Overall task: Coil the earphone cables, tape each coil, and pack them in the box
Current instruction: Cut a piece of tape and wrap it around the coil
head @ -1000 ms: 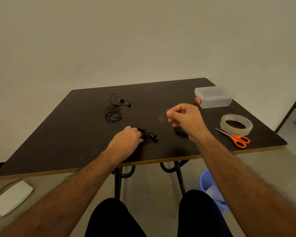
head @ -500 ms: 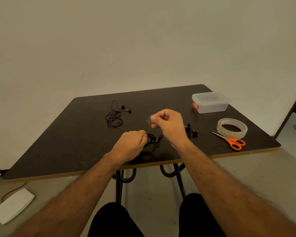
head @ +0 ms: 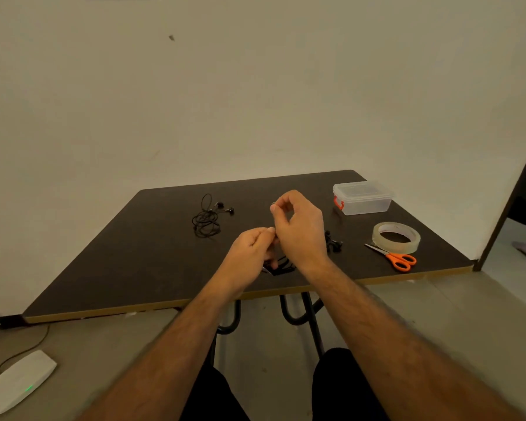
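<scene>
Holding a coiled black earphone cable (head: 281, 265) just above the dark table (head: 128, 253), the left hand (head: 249, 250) had its fingers curled round the coil; the right hand (head: 298, 226) was beside it, thumb and forefinger pinched on something too small to make out; a loose earphone (head: 208, 218) lay further back to the left, another earphone (head: 333, 241) just right of the wrist; the lidded clear box (head: 363, 197) sat at the far right corner, the tape roll (head: 396, 237) and the orange scissors (head: 397, 258) nearer, side by side.
</scene>
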### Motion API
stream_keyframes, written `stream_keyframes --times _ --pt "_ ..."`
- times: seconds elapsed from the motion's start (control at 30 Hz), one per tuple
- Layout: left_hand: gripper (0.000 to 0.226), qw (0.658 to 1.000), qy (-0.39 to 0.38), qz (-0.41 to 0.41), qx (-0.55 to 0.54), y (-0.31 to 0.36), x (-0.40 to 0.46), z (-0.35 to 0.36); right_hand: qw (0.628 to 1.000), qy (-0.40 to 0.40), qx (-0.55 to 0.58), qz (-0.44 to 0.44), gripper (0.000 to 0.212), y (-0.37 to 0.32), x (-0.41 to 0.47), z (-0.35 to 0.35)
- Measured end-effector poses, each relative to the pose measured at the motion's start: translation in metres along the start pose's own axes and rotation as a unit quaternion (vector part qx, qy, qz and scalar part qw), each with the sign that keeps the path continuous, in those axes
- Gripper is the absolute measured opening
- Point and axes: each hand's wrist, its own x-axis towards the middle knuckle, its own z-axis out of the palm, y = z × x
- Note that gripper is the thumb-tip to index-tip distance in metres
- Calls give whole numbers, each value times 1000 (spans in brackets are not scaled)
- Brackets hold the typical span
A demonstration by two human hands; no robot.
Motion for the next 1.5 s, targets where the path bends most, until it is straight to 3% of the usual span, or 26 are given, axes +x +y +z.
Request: stream_keyframes --times 0.2,0.4,0.73,0.83,1.13,1.33,1.5 --pt "36 985 92 -12 -147 22 -26 15 999 10 34 15 8 -27 -6 -19" --pt "34 958 188 -21 -216 54 -57 28 998 37 51 9 8 -63 -25 -39" --pt "45 953 287 57 -80 96 -74 16 970 22 233 71 10 -107 -23 -54" --pt "38 953 284 85 -71 108 -74 15 948 -9 302 101 11 -114 -16 -71" --pt "34 958 264 95 -57 129 -67 9 950 -59 304 35 6 -119 9 -146" --pt "34 963 245 102 -48 135 -66 8 953 -206 219 -47 11 -131 13 -173" --pt "33 965 238 106 -41 139 -66 10 952 -247 165 -69 14 -134 13 -167"
